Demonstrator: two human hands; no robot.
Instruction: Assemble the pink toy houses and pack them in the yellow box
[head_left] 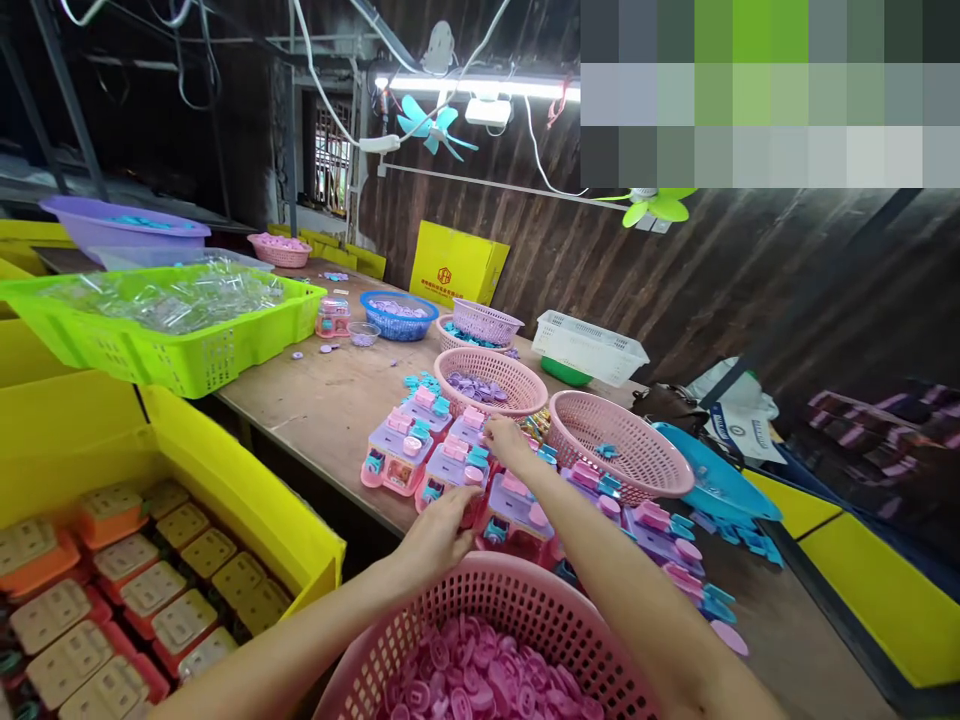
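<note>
Two bare hands are busy beyond the basket (442, 590), the one heaped with pink bits (480, 670), where purple-topped toys stand in rows on the counter (315, 400). The relation that counts, as I judge it, is depth away from the basket: the near toy (448, 468) stands beyond its far rim and a little to the left, and the rear toy (463, 428) stands directly behind that one, farther from the basket. The left grip (439, 530) is just past the basket's left far edge, its fingers bent at the near toy's pink knob (474, 476); it is the nearer hand to that toy, which lies ahead of it, away from the basket. The right grip (508, 445) crosses over the basket's right side and reaches deeper, fingers curled down by the rear toy's top, so it is the nearer hand there, with that toy lying just to its left. Whether either grip is pinching a piece I can't tell, since the fingers hide their own tips. Nor can I make out a toy's long axis with confidence, though the row itself runs away from the basket. A tub (525, 380) of purple bits sits past the toys, and a yellow box (225, 430) stands left of the basket.
</note>
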